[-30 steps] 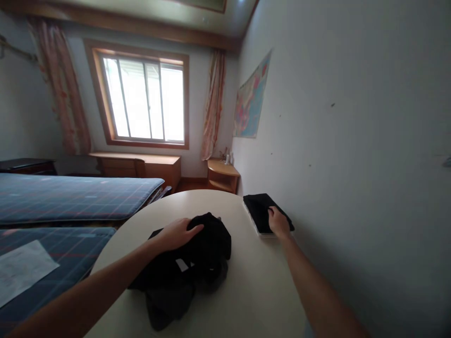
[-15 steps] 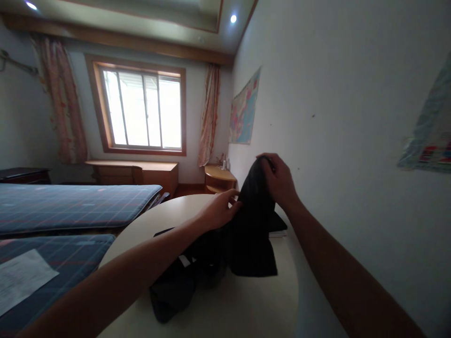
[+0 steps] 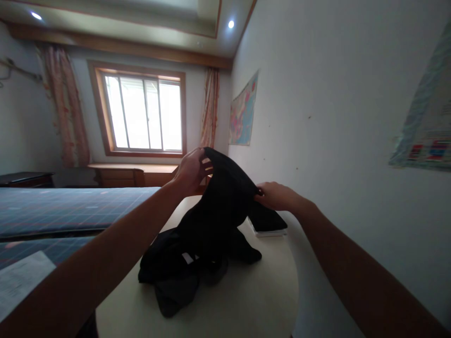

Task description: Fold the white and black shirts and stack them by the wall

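A black cloth garment (image 3: 225, 202) is lifted above a round pale table (image 3: 246, 300), its upper edge stretched between both hands. My left hand (image 3: 193, 170) grips the upper left corner, fingers closed on the fabric. Lower and to the right, my right hand (image 3: 276, 195) pinches the other end of that edge. The rest of the garment lies bunched on the table, with a dark grey part at the front left and a small white patch showing in the folds.
Behind the right hand, a black item (image 3: 269, 220) rests on white books or papers (image 3: 271, 233) at the table's right edge. Beds with blue plaid mattresses (image 3: 70, 209) stand left, a paper sheet (image 3: 24, 281) on the nearer. A wall (image 3: 345, 155) rises close on the right.
My left hand has moved up and left with the fabric, and my right hand has come down. The garment's upper edge, earlier bunched upright, is now spread between them.
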A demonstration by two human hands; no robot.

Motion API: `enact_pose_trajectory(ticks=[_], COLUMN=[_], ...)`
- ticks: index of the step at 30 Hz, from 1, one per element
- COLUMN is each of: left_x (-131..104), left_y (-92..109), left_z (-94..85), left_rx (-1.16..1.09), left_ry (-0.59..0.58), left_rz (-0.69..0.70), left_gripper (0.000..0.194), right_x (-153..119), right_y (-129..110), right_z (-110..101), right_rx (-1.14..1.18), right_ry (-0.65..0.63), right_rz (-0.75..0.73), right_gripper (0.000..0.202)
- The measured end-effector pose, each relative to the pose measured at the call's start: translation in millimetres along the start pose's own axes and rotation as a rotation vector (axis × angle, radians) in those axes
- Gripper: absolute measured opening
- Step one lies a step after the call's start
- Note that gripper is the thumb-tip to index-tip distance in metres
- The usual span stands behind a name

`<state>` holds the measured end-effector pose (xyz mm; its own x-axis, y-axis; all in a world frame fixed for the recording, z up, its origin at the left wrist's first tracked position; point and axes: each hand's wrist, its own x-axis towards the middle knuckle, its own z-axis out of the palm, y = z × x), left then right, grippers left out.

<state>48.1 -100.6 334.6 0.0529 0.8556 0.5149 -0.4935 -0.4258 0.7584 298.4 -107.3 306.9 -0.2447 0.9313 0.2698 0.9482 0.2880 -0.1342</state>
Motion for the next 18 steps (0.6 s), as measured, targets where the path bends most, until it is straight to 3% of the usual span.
enact_pose_trajectory(ticks=[3,6,8,10,14,18], left_x=[3,-3,-10,-15,-10,13], left_y=[4,-5,-15,-24,-29,-12], left_z=[-3.3,-0.5,4.8,10.1,11.2,-0.8], left_rx=[0.013,0.157,0.309,0.439,0.418,0.233], left_ry=[-0.001,-0.020,-0.086,-0.130,-0.104,-0.003], left_rz=[0.021,-0.046,-0.107,-0.098,0.090,0.238], left_gripper=[0.010,0.022,0.037,0.046,0.033,0.030], right_x=[7,18,24,28,26,18], right_y=[-5,-20,-35,-52,-70,-61], right_z=[-7,-20,-26,-28,-17,12], right_rx=[0.354,0.804,0.920,0.908,0.739,0.407], right_ry=[0.016,0.295,0.496,0.598,0.649,0.785], right_rz=[0.138,0.101,-0.021,-0.191,-0.451,-0.378], right_gripper=[0.023,0.026,0.026,0.027,0.036,0.062])
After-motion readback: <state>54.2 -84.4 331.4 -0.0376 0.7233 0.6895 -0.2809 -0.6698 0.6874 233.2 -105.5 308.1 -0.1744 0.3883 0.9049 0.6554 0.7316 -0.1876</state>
